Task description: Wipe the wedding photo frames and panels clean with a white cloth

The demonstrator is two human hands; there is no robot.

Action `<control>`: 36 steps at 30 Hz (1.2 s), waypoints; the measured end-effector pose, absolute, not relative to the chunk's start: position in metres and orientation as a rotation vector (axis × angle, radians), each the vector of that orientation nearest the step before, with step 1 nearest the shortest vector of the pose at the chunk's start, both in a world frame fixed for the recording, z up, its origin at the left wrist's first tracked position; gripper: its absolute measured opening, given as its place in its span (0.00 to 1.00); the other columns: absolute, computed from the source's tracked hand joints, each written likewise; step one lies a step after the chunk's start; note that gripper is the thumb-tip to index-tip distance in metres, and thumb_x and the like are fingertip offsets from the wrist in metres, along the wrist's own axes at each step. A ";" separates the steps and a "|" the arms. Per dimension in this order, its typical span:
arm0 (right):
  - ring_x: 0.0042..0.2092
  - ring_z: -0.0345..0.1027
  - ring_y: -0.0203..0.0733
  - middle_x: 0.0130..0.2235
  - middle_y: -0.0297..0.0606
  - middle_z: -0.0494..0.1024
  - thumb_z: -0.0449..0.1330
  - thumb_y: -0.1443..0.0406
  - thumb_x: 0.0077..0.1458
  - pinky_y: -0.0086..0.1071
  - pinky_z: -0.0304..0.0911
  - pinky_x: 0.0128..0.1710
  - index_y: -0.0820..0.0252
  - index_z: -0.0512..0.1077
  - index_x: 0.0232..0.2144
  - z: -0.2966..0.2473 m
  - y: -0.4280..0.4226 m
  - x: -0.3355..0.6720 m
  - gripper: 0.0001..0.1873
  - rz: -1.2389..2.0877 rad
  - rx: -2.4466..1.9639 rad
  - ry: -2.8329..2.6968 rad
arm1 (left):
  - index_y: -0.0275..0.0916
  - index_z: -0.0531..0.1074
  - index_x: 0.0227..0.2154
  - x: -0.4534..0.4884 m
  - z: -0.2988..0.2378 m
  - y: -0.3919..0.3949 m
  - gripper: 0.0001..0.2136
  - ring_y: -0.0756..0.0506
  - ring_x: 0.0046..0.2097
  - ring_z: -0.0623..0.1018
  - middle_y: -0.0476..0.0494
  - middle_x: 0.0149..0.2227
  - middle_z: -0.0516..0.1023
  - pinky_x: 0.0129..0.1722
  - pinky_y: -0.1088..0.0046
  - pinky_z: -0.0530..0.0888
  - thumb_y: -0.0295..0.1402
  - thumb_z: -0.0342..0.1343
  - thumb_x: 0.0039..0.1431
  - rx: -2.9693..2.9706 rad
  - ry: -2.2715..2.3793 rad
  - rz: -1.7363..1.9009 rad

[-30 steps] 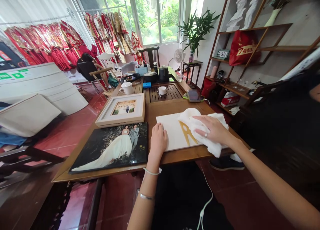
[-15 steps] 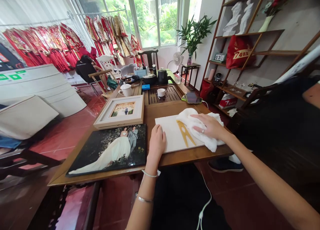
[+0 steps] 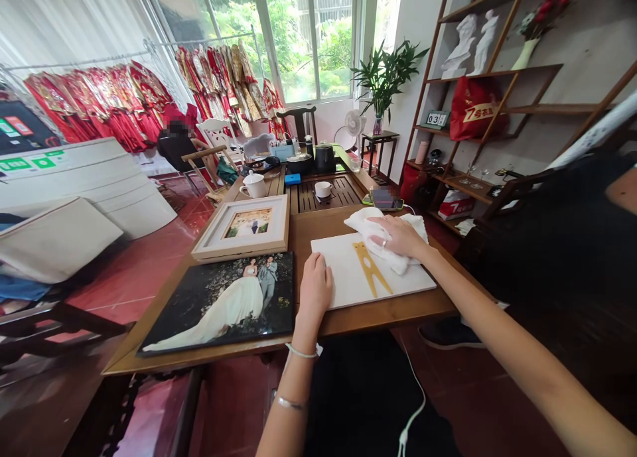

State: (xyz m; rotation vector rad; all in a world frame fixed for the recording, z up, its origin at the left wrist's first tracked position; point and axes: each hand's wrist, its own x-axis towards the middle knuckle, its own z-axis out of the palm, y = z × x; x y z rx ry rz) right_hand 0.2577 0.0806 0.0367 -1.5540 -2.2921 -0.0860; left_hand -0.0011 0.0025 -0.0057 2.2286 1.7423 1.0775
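A white rectangular board lies flat on the wooden table. My left hand is closed on its left edge, the fingers curled at the rim. On the right part of the board, my right hand presses on a bunched white cloth, with its fingers over the fabric. A flat yellow cat-like figure with two long legs shows on the board beside the cloth; whether it is printed or a loose piece I cannot tell. Left of my left hand lies a dark wedding photo panel.
Behind the panel rests a light wood picture frame. Farther back are a white lidded mug, a small white cup on a slatted tea tray, and a phone. A person in dark clothes is at the right.
My right hand has moved the cloth left and away from me across the board, baring its lower right corner. My left hand stays at the left edge. The camera view has shifted slightly.
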 end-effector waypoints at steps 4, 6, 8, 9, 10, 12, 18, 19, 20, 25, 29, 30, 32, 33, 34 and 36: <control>0.50 0.67 0.55 0.52 0.46 0.73 0.53 0.54 0.60 0.47 0.62 0.49 0.53 0.64 0.60 0.032 0.039 0.268 0.27 -0.072 -1.404 -2.319 | 0.27 0.68 0.51 0.000 -0.005 0.002 0.16 0.35 0.61 0.68 0.24 0.56 0.70 0.62 0.53 0.65 0.27 0.45 0.63 2.225 1.751 1.052; 0.51 0.67 0.54 0.53 0.45 0.72 0.53 0.55 0.61 0.48 0.62 0.50 0.52 0.64 0.60 0.031 0.012 0.273 0.26 -0.073 -1.356 -2.326 | 0.27 0.68 0.50 0.001 -0.004 0.001 0.16 0.36 0.61 0.68 0.25 0.56 0.70 0.62 0.54 0.65 0.27 0.45 0.63 2.223 1.743 1.055; 0.52 0.66 0.54 0.54 0.45 0.72 0.53 0.54 0.61 0.49 0.62 0.51 0.51 0.64 0.59 0.030 -0.013 0.278 0.26 -0.097 -1.336 -2.327 | 0.28 0.69 0.50 0.001 -0.003 0.001 0.15 0.36 0.61 0.68 0.25 0.56 0.70 0.63 0.54 0.65 0.27 0.45 0.63 2.213 1.741 1.067; 0.52 0.66 0.54 0.54 0.45 0.72 0.54 0.54 0.60 0.49 0.62 0.51 0.51 0.64 0.59 0.031 -0.024 0.280 0.26 -0.107 -1.324 -2.331 | 0.28 0.69 0.50 0.001 -0.003 0.001 0.15 0.36 0.61 0.68 0.26 0.56 0.70 0.63 0.54 0.65 0.27 0.45 0.63 2.205 1.742 1.074; 0.53 0.66 0.54 0.55 0.45 0.71 0.54 0.54 0.60 0.50 0.61 0.52 0.51 0.64 0.60 0.031 -0.034 0.282 0.26 -0.115 -1.309 -2.340 | 0.29 0.69 0.50 0.001 -0.003 0.001 0.15 0.36 0.61 0.68 0.26 0.56 0.70 0.63 0.54 0.65 0.27 0.45 0.63 2.200 1.743 1.080; 0.53 0.66 0.54 0.56 0.44 0.71 0.55 0.54 0.60 0.50 0.61 0.52 0.50 0.63 0.60 0.033 -0.046 0.285 0.27 -0.112 -1.279 -2.365 | 0.29 0.69 0.49 0.001 -0.003 0.001 0.15 0.36 0.61 0.68 0.26 0.56 0.70 0.62 0.53 0.65 0.27 0.45 0.63 2.202 1.738 1.083; 0.53 0.66 0.55 0.55 0.44 0.72 0.54 0.54 0.60 0.50 0.61 0.52 0.50 0.64 0.59 0.040 -0.028 0.281 0.26 -0.039 -1.341 -2.377 | 0.29 0.69 0.49 0.001 -0.003 0.003 0.15 0.36 0.60 0.69 0.27 0.55 0.70 0.62 0.53 0.65 0.26 0.45 0.62 2.211 1.734 1.069; 0.52 0.67 0.55 0.54 0.44 0.72 0.53 0.54 0.60 0.50 0.61 0.51 0.51 0.65 0.59 0.040 -0.019 0.278 0.26 -0.030 -1.366 -2.374 | 0.29 0.69 0.49 0.001 -0.003 0.003 0.15 0.36 0.60 0.69 0.27 0.55 0.70 0.63 0.54 0.65 0.26 0.45 0.62 2.208 1.732 1.073; 0.52 0.67 0.55 0.54 0.44 0.73 0.53 0.54 0.60 0.49 0.61 0.51 0.51 0.65 0.59 0.041 -0.009 0.274 0.26 -0.024 -1.391 -2.368 | 0.29 0.69 0.49 0.001 -0.003 0.003 0.15 0.37 0.60 0.69 0.27 0.55 0.70 0.63 0.54 0.65 0.26 0.45 0.62 2.206 1.730 1.077; 0.51 0.67 0.56 0.52 0.46 0.73 0.52 0.54 0.60 0.48 0.60 0.50 0.53 0.65 0.59 0.041 0.046 0.254 0.27 -0.028 -1.546 -2.287 | 0.30 0.69 0.50 0.000 -0.006 0.003 0.16 0.37 0.61 0.69 0.27 0.56 0.70 0.62 0.53 0.65 0.26 0.45 0.62 2.209 1.728 1.100; 0.50 0.68 0.57 0.51 0.48 0.75 0.53 0.53 0.59 0.46 0.61 0.47 0.53 0.65 0.60 0.044 0.080 0.242 0.28 -0.020 -1.694 -2.223 | 0.32 0.69 0.50 0.000 -0.008 0.004 0.16 0.37 0.60 0.69 0.28 0.55 0.71 0.62 0.52 0.65 0.26 0.44 0.62 2.209 1.714 1.112; 0.49 0.69 0.57 0.50 0.47 0.75 0.53 0.53 0.59 0.45 0.61 0.47 0.53 0.66 0.59 0.046 0.086 0.240 0.28 -0.012 -1.711 -2.216 | 0.32 0.69 0.50 0.000 -0.008 0.004 0.16 0.37 0.60 0.69 0.28 0.55 0.71 0.62 0.52 0.65 0.26 0.44 0.62 2.209 1.714 1.113; 0.48 0.69 0.56 0.50 0.46 0.76 0.53 0.53 0.59 0.44 0.62 0.46 0.53 0.67 0.58 0.048 0.094 0.237 0.27 0.001 -1.717 -2.203 | 0.32 0.69 0.50 0.000 -0.009 0.004 0.16 0.37 0.61 0.69 0.28 0.55 0.71 0.62 0.52 0.65 0.26 0.44 0.62 2.206 1.717 1.124; 0.48 0.70 0.55 0.50 0.46 0.76 0.53 0.53 0.59 0.43 0.62 0.46 0.53 0.67 0.57 0.049 0.096 0.236 0.26 0.005 -1.710 -2.198 | 0.32 0.69 0.50 0.000 -0.009 0.004 0.16 0.37 0.61 0.69 0.28 0.55 0.71 0.62 0.52 0.65 0.26 0.44 0.62 2.202 1.719 1.134; 0.48 0.70 0.54 0.50 0.45 0.77 0.53 0.54 0.59 0.43 0.62 0.46 0.54 0.68 0.57 0.049 0.096 0.234 0.25 0.011 -1.699 -2.195 | 0.33 0.69 0.50 0.000 -0.009 0.004 0.16 0.37 0.60 0.69 0.29 0.55 0.71 0.62 0.52 0.65 0.26 0.44 0.62 2.200 1.718 1.140; 0.49 0.69 0.52 0.51 0.43 0.76 0.53 0.56 0.59 0.41 0.62 0.47 0.54 0.68 0.56 0.048 0.091 0.231 0.24 0.024 -1.660 -2.202 | 0.32 0.69 0.50 0.000 -0.008 0.004 0.16 0.38 0.60 0.70 0.29 0.55 0.71 0.62 0.53 0.65 0.26 0.44 0.62 2.202 1.715 1.137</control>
